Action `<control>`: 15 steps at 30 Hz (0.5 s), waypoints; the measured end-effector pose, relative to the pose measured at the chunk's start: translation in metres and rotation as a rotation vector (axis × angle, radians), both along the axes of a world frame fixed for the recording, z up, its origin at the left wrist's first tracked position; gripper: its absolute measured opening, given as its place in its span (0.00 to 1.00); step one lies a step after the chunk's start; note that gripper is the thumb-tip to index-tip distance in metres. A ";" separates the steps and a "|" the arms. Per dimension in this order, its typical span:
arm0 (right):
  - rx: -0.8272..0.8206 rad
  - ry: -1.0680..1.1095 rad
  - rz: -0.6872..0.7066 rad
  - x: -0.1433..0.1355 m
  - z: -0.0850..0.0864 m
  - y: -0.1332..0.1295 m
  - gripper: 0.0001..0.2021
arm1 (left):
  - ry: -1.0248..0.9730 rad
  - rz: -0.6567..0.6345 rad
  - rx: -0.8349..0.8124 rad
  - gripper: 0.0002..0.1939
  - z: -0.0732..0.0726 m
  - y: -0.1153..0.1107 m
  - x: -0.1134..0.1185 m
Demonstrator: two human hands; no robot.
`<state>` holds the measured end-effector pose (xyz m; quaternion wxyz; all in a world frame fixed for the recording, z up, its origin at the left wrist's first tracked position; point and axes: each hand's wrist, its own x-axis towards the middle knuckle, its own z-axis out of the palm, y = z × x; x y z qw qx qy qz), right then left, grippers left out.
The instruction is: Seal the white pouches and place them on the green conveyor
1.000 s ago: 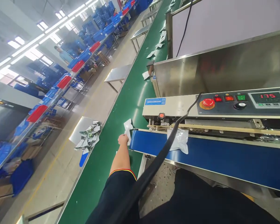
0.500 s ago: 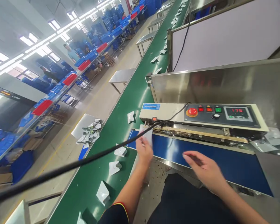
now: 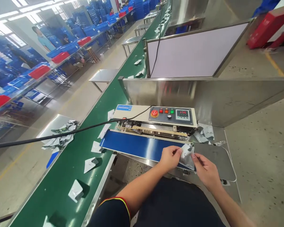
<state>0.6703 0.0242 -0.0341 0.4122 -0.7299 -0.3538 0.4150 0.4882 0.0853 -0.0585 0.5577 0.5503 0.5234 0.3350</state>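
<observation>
A small silver-white pouch [image 3: 186,156] is pinched between both my hands over the right end of the blue belt [image 3: 132,145]. My left hand [image 3: 170,157] grips its left edge with thumb and fingers. On the opposite edge, my right hand [image 3: 205,168] closes on the pouch with thumb and forefinger. Just behind the belt stands the band sealer [image 3: 139,113], its red display lit. More silver pouches [image 3: 204,133] lie at the right end of the sealer, beyond my right hand.
A green conveyor [image 3: 61,176] runs diagonally on the left, carrying several spaced pouches [image 3: 75,190]. Beyond it, a pile of pouches [image 3: 61,135] rests on a metal table. A black cable [image 3: 90,127] crosses above the conveyor. A steel panel [image 3: 203,94] stands behind the sealer.
My left hand has moved right from a pouch at the belt's left end. Both hands now hold a pouch at the right end. The view has turned right.
</observation>
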 end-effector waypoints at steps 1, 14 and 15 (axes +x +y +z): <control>-0.034 0.035 -0.069 0.014 -0.005 0.003 0.29 | 0.034 0.002 -0.044 0.22 -0.007 0.004 0.015; -0.248 0.412 -0.169 0.041 -0.018 0.065 0.13 | 0.127 0.255 -0.220 0.21 -0.036 0.046 0.048; -0.263 0.405 -0.142 0.034 -0.018 0.067 0.13 | 0.117 0.263 -0.219 0.21 -0.036 0.045 0.040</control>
